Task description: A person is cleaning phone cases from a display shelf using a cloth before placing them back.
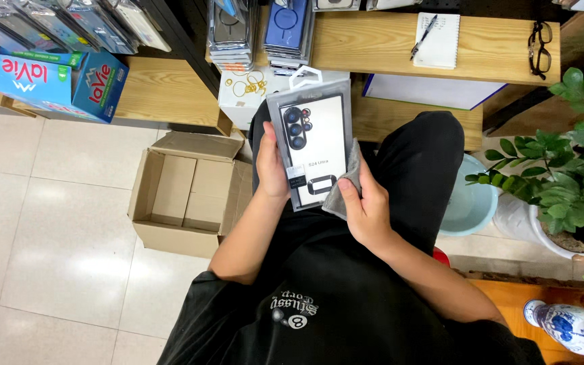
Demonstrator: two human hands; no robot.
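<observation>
1. Two bare hands share one thing: a clear plastic phone-case package [312, 145], held over the person's black-clad lap, in front of a low wooden shelf [386, 47].
2. Its long axis runs up and down in the head view, leaning slightly, with the top end tipped a little to the left. The white hang tab points away from the person, toward the shelf; the bottom end points back at the body. The front face, with a column of dark camera rings near the top left, is turned up to the camera.
3. The left hand [272, 165] grips the package's left edge, thumb lying on the front face and the other fingers hidden behind it. The forearm rises from the lower left, elbow bent.
4. The right hand [366, 209] is closed on a grey cloth [346, 182], pressing it against the package's lower right edge; the thumb points up toward the package. This forearm comes in from the lower right.
5. An open cardboard box [184, 196] stands on the tiled floor just left of the left arm.
6. On the shelf lie a notepad with a pen [437, 40] and a pair of glasses [539, 47]; stacked cases [288, 30] sit above the package. A potted plant [569, 162] stands at the right.
</observation>
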